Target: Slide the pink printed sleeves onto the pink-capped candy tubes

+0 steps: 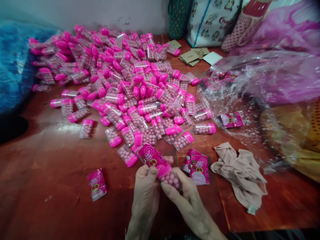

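Note:
My left hand (147,186) pinches a pink printed wrapper (151,155) between thumb and fingers. In my right hand (186,196) is a small clear container of pink balls (171,180) with a bright pink cap. The cap end touches the lower end of the wrapper, and the two hands are close together. Whether the container is partly inside the wrapper cannot be made out. Just beyond my hands lies a large pile of similar pink-capped containers (112,98). More pink wrappers (199,168) lie right of my hands, and a single wrapper (97,184) lies flat at the left.
A beige cloth (240,175) lies crumpled on the red-brown table (50,160) at the right. Behind it are clear plastic sheeting (240,90) and a pink plastic bag (287,76). Cardboard pieces (191,56) and a patterned bag (212,23) are at the back; a blue bag (15,66) is far left.

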`<control>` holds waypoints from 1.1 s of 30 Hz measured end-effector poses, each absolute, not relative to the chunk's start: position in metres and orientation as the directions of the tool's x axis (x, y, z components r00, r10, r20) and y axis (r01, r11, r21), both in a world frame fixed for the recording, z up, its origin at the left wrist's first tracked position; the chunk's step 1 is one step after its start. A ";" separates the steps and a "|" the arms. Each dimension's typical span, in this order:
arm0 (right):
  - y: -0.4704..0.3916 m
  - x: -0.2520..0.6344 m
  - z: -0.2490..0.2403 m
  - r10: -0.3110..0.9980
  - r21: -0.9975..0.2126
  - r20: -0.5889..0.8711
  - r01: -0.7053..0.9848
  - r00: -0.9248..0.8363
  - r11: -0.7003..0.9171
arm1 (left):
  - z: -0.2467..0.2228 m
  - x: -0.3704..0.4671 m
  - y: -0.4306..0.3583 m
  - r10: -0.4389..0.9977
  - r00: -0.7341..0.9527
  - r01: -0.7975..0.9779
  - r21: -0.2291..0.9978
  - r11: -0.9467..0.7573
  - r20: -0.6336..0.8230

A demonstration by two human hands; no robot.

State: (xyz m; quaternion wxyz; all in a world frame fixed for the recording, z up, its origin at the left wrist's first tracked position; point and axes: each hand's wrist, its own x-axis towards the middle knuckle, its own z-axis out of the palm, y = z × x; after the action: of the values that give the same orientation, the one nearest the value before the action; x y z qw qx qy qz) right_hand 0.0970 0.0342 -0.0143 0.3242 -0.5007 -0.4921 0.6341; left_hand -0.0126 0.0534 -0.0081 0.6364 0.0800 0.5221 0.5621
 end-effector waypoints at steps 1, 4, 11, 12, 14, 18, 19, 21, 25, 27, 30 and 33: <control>0.034 0.098 -0.016 0.912 -0.949 -0.316 0.089 -0.262 -0.304 | -0.008 -0.012 0.053 0.802 -0.147 -0.639 0.675 0.370 -0.579; 0.032 0.097 -0.019 0.920 -0.937 -0.329 0.194 -0.213 -0.290 | -0.008 -0.011 0.053 0.793 -0.079 -0.660 0.628 0.412 -0.604; 0.032 0.090 -0.016 0.929 -0.951 -0.286 0.191 -0.235 -0.244 | -0.006 -0.007 0.054 0.723 -0.089 -0.651 0.590 0.478 -0.685; 0.032 0.090 -0.017 0.935 -0.954 -0.278 0.180 -0.220 -0.242 | -0.005 -0.005 0.053 0.716 -0.106 -0.646 0.596 0.477 -0.689; 0.031 0.088 -0.020 0.950 -0.957 -0.259 0.181 -0.176 -0.227 | -0.003 -0.003 0.051 0.702 -0.146 -0.641 0.607 0.470 -0.697; 0.030 0.087 -0.027 0.954 -0.964 -0.244 0.153 -0.176 -0.219 | -0.002 -0.003 0.048 0.688 -0.230 -0.643 0.638 0.424 -0.688; 0.030 0.087 -0.027 0.949 -0.964 -0.253 0.127 -0.185 -0.232 | -0.001 -0.004 0.048 0.691 -0.228 -0.640 0.640 0.424 -0.686; 0.030 0.087 -0.027 0.939 -0.959 -0.283 0.064 -0.195 -0.276 | -0.001 -0.005 0.046 0.707 -0.195 -0.621 0.644 0.447 -0.679; 0.031 0.083 -0.024 0.929 -0.940 -0.313 -0.073 -0.197 -0.333 | 0.002 -0.003 0.042 0.777 -0.120 -0.532 0.701 0.475 -0.617; 0.033 0.082 -0.022 0.936 -0.939 -0.309 -0.102 -0.170 -0.329 | 0.004 0.000 0.041 0.796 -0.082 -0.526 0.704 0.477 -0.600; 0.036 0.087 -0.017 0.935 -0.960 -0.276 0.017 -0.222 -0.280 | 0.006 -0.001 0.043 0.811 -0.025 -0.565 0.678 0.471 -0.584; 0.039 0.100 -0.007 0.966 -0.961 -0.180 0.242 -0.187 -0.133 | 0.005 -0.009 0.047 0.829 -0.056 -0.533 0.719 0.446 -0.557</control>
State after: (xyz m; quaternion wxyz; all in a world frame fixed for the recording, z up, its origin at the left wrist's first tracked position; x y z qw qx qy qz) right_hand 0.0997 0.0389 -0.0075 0.3433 -0.5374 -0.5620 0.5268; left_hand -0.0091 0.0470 0.0053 0.6720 0.1420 0.5212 0.5066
